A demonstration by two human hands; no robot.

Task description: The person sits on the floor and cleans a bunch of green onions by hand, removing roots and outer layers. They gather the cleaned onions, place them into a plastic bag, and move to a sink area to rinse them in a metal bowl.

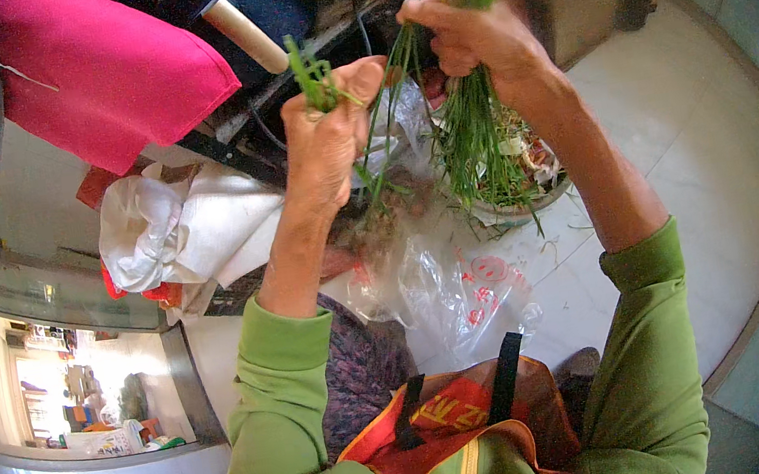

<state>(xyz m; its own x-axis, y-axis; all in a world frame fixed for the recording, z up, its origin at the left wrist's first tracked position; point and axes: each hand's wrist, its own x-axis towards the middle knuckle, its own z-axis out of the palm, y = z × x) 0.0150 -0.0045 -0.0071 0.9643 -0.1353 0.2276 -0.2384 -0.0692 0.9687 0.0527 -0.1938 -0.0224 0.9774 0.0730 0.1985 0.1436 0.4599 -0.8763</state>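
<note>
My left hand [329,135] is closed around a small tuft of green stalks [309,76], whose tops stick up past the thumb. In my right hand [486,40] is a larger bunch of long, thin leafy greens [470,133], resembling chives. The blades hang below the fist, and the blurred upper end rises above it. Several thin strands [396,93] droop between the two hands. Under the hanging greens stands a round basin [504,216] with plant scraps [536,157] in it. A clear plastic bag [429,281] with red print lies nearer to me.
To the left are a white sack [207,203] and a pink cloth [123,69]. A pale cylindrical bar [245,34] juts from a dark appliance at the top. Loose green bits [552,249] lie on the tiled floor [686,143]. I wear a red apron [447,409].
</note>
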